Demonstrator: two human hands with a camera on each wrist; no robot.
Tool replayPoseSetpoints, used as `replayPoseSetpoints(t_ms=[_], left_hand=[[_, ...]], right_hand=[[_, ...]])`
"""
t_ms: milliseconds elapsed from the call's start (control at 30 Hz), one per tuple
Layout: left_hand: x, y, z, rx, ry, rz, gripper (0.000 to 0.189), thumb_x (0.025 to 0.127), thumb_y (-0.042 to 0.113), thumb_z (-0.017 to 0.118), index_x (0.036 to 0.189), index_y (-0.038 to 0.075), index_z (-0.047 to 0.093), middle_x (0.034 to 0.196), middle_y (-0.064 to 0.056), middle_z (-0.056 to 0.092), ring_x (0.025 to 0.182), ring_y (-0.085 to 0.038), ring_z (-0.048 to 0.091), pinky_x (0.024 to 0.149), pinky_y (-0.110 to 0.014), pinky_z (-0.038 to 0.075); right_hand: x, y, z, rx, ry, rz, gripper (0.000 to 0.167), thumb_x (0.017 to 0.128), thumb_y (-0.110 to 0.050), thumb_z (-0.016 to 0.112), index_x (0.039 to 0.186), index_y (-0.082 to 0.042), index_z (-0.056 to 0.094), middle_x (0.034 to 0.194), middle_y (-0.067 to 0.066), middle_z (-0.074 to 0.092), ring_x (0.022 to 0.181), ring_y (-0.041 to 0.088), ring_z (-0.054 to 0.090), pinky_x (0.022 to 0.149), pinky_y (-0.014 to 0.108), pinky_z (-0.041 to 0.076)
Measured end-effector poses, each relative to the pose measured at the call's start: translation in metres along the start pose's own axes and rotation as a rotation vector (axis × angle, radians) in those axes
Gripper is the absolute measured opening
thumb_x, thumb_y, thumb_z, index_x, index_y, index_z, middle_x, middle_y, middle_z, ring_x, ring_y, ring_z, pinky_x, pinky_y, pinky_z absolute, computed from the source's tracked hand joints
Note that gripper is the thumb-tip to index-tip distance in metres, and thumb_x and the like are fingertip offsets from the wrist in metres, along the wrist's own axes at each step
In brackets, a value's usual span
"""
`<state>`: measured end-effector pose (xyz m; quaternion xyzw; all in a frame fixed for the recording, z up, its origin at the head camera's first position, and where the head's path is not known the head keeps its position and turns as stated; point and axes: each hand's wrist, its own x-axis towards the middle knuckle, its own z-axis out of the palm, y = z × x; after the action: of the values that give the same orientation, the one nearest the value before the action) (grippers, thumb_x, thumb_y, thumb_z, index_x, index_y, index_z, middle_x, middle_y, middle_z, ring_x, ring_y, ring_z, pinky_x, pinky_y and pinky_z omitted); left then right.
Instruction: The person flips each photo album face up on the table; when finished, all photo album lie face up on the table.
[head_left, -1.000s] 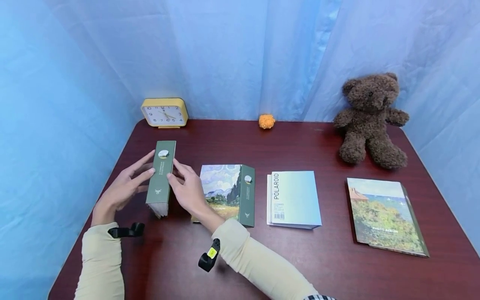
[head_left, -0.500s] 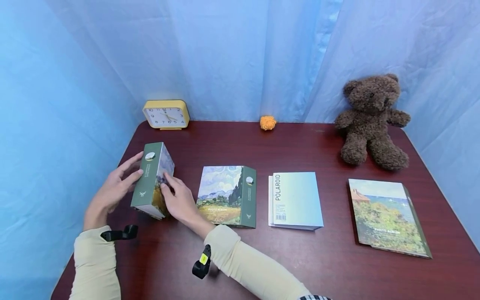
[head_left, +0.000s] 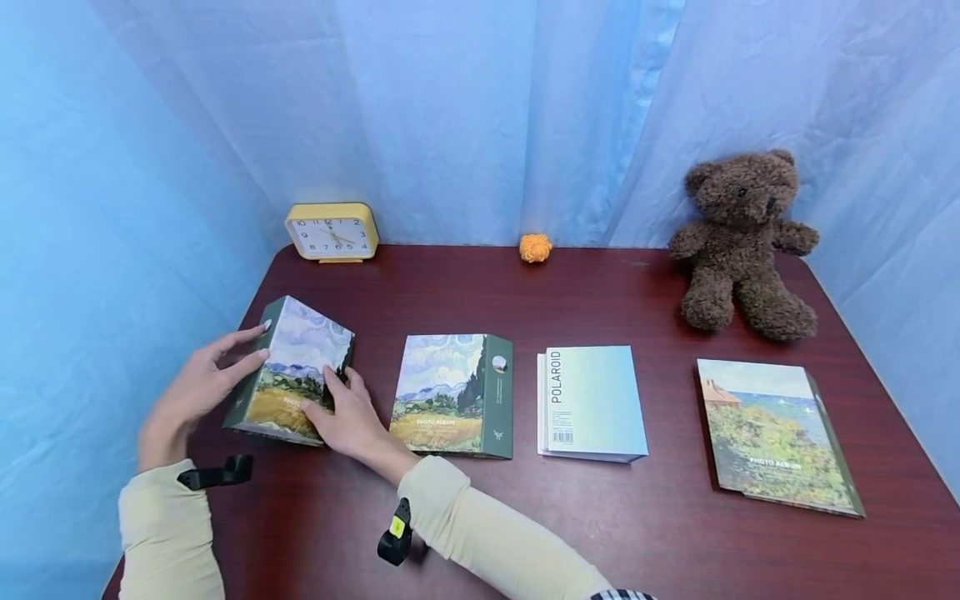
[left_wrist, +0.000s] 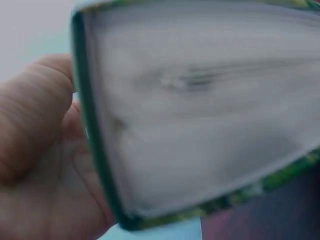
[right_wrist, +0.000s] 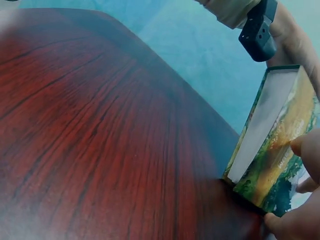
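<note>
A thick photo album [head_left: 296, 358] with a painted landscape cover and a green spine leans at the left of the table, its cover facing up and its spine raised on the left. My left hand [head_left: 187, 387] holds the spine side, with thumb and a finger on the green spine; its other fingers are hidden. My right hand [head_left: 348, 417] holds the opposite side, with thumb and a finger on the cover and another finger at the right edge. In the left wrist view the page block [left_wrist: 200, 100] shows blurred between the covers.
A matching photo album [head_left: 442, 392] lies to the right, then a pale blue Polaroid album [head_left: 592, 400] and a seaside photo album [head_left: 776, 433]. Along the back stand a yellow clock [head_left: 333, 233], an orange fuzzy ball [head_left: 535, 247] and a brown teddy bear [head_left: 742, 242]. Blue curtains surround the table.
The album has turned from standing spine up to leaning left, so its painted cover now faces up. Both hands have shifted left with it, and the right thumb now lies on the cover.
</note>
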<state>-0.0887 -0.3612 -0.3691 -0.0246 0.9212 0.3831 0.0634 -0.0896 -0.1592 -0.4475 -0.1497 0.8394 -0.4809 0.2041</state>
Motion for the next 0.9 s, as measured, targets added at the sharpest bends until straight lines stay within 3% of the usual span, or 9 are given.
replayPoseSetpoints(t_ms=[133, 200, 267, 433, 667, 767, 900], left_hand=[[-0.002, -0.009, -0.003, 0.061, -0.045, -0.034, 0.061, 0.099, 0.041, 0.048, 0.149, 0.007, 0.034, 0.145, -0.034, 0.034, 0.113, -0.042, 0.055, 0.083, -0.04, 0.05], [-0.002, -0.013, -0.002, 0.078, -0.076, -0.062, 0.062, 0.1, 0.042, 0.044, 0.149, 0.007, 0.031, 0.145, -0.037, 0.031, 0.113, -0.049, 0.055, 0.088, -0.051, 0.048], [-0.001, -0.017, 0.0, 0.087, -0.103, -0.1, 0.063, 0.101, 0.045, 0.041, 0.15, 0.008, 0.028, 0.145, -0.038, 0.028, 0.12, -0.052, 0.048, 0.095, -0.059, 0.043], [0.002, -0.025, 0.005, 0.106, -0.134, -0.173, 0.065, 0.101, 0.049, 0.032, 0.151, 0.008, 0.022, 0.149, -0.037, 0.02, 0.135, -0.057, 0.016, 0.101, -0.069, 0.026], [0.004, -0.037, 0.014, 0.102, -0.105, -0.215, 0.061, 0.103, 0.042, 0.03, 0.151, 0.005, 0.022, 0.149, -0.037, 0.018, 0.134, -0.058, 0.016, 0.101, -0.07, 0.025], [0.002, -0.04, 0.018, 0.097, -0.071, -0.225, 0.059, 0.104, 0.038, 0.032, 0.15, 0.002, 0.024, 0.149, -0.037, 0.021, 0.134, -0.057, 0.018, 0.101, -0.069, 0.026], [0.001, -0.042, 0.02, 0.11, -0.038, -0.223, 0.056, 0.105, 0.033, 0.032, 0.149, -0.001, 0.025, 0.147, -0.037, 0.024, 0.133, -0.057, 0.02, 0.102, -0.068, 0.026]], right_hand=[[-0.001, 0.0, 0.005, -0.01, 0.01, 0.006, 0.067, 0.095, -0.051, 0.05, 0.153, -0.031, 0.022, 0.161, 0.006, 0.008, 0.147, 0.024, 0.017, 0.112, 0.042, 0.033], [-0.001, 0.001, 0.007, -0.013, 0.016, 0.005, 0.069, 0.095, -0.051, 0.051, 0.153, -0.03, 0.02, 0.162, 0.005, 0.003, 0.147, 0.023, 0.015, 0.112, 0.041, 0.033], [0.0, 0.002, 0.011, -0.037, 0.022, -0.008, 0.07, 0.095, -0.051, 0.051, 0.154, -0.029, 0.019, 0.162, 0.006, -0.001, 0.147, 0.023, 0.018, 0.111, 0.038, 0.035], [0.0, 0.006, 0.017, -0.081, 0.028, -0.045, 0.072, 0.095, -0.048, 0.051, 0.154, -0.024, 0.017, 0.161, 0.007, -0.009, 0.141, 0.024, 0.033, 0.104, 0.032, 0.043], [0.0, 0.007, 0.018, -0.132, 0.019, -0.073, 0.071, 0.096, -0.043, 0.053, 0.154, -0.019, 0.019, 0.161, 0.007, -0.012, 0.128, 0.02, 0.051, 0.093, 0.024, 0.049], [0.0, 0.008, 0.017, -0.155, 0.0, -0.089, 0.07, 0.096, -0.041, 0.053, 0.154, -0.017, 0.02, 0.161, 0.008, -0.012, 0.132, 0.019, 0.046, 0.096, 0.024, 0.047], [-0.001, 0.009, 0.012, -0.151, -0.032, -0.115, 0.07, 0.097, -0.041, 0.053, 0.154, -0.017, 0.019, 0.161, 0.007, -0.009, 0.144, 0.019, 0.025, 0.107, 0.028, 0.04]])
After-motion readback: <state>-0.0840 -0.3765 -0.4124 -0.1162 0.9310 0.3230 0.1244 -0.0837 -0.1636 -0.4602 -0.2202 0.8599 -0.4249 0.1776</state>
